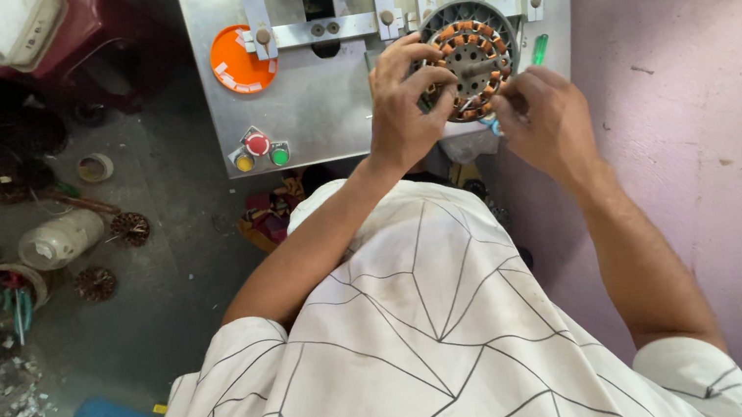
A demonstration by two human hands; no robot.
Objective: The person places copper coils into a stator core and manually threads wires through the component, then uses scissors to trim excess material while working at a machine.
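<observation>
The left hand (402, 102) curls its fingers over the copper-wound stator ring (470, 55) mounted on the grey machine panel (314, 98) — gripping its left rim. The right hand (543, 117) pinches closed at the ring's lower right edge. A round orange label (240, 60) sits left of the ring — red, yellow and green buttons (258, 149) below it.

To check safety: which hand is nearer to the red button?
Left. The left hand is to the right of the red button; the right hand lies farther right.

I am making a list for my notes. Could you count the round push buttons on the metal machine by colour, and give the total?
Red button: 1
Yellow button: 1
Green button: 1
Total: 3, clustered on the machine panel left of the left hand.
</observation>
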